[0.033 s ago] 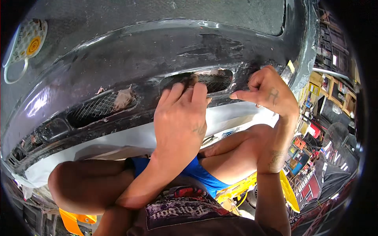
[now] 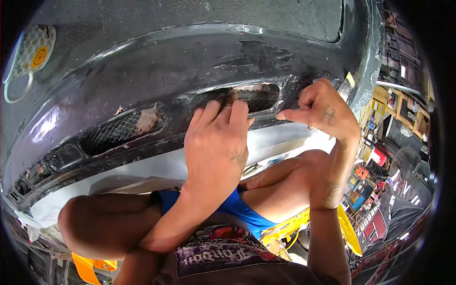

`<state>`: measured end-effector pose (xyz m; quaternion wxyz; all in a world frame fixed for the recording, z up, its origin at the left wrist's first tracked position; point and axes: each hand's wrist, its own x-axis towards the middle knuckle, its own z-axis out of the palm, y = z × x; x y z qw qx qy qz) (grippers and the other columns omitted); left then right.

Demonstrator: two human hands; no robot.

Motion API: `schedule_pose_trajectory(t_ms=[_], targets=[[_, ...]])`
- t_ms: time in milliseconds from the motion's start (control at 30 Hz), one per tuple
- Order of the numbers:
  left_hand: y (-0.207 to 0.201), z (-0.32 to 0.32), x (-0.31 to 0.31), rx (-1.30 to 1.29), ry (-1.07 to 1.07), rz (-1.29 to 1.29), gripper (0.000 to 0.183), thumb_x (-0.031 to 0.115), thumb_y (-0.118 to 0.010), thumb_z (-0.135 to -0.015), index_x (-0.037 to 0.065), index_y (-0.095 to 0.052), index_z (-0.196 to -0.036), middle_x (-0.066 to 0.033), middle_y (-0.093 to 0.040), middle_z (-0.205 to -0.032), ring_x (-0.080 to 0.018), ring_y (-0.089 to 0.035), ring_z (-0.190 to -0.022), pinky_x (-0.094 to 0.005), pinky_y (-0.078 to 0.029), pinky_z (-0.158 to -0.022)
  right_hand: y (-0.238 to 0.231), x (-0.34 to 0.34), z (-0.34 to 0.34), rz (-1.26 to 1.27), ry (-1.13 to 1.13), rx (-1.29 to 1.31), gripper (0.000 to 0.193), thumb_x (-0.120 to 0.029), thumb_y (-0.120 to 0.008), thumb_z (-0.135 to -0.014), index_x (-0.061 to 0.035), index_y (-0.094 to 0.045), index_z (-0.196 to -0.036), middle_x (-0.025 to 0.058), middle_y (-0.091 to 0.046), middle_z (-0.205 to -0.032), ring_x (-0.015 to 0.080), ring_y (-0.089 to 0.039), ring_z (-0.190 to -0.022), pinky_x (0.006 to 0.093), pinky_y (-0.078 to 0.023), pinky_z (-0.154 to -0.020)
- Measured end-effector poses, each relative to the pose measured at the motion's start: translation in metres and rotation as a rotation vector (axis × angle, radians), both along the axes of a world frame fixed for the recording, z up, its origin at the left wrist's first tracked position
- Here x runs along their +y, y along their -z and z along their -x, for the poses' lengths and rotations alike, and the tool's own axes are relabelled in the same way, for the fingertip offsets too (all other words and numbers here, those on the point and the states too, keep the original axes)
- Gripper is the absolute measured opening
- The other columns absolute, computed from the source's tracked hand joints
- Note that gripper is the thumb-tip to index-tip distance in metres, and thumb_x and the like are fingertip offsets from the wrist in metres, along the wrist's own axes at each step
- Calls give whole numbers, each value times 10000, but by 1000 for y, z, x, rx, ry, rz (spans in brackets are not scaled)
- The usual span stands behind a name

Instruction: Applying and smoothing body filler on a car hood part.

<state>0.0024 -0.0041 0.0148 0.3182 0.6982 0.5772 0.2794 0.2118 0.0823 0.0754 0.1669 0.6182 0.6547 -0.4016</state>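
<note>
Free passage, as I view it: gap between left hand (image 2: 216,142) and right hand (image 2: 328,111). Obstacles: left hand across left end of bumper (image 2: 156,80) opening; mesh (image 2: 261,101) behind remainder; legs (image 2: 111,221) below.

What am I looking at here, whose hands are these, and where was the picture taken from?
There is no machine here: someone is working bare-handed. A wide fisheye camera worn on the head looks down, so straight edges bend near the rim. In front is a scuffed dark car bumper. The left hand has its fingers at a mesh-backed opening; the right hand is at the bumper's right part. Whether either grips anything is hidden. A patterned mug sits on the gray surface, upper left.
</note>
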Motion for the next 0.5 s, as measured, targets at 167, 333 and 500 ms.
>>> schedule_pose_trajectory(t_ms=[167, 333, 500], targets=[[-6, -4, 4, -27, 12, 3, 243, 102, -743, -797, 44, -608, -989, -136, -710, -951, -304, -621, -813, -403, -471, -736, -6, 0, -8, -15, -32, -7, 529, -323, -814, -746, 43, -547, -474, 114, -435, -393, 200, -415, -361, 326, -351, -420], [-4, -6, 4, 2, 9, -5, 262, 113, -736, -810, 52, -621, -1037, -136, -701, -908, -311, -624, -802, -402, -472, -746, -2, -1, -11, -32, -64, -4, 537, -343, -811, -737, 54, -546, -491, 147, -401, -406, 280, -400, -380, 357, -359, -441], [-3, -5, 4, 18, 19, -41, 262, 82, -706, -804, -1, -608, -1032, -118, -662, -833, -288, -602, -824, -404, -452, -713, -1, -1, -8, -69, -91, 47, 560, -380, -799, -732, 59, -539, -502, 214, -386, -455, 358, -414, -427, 406, -410, -527]])
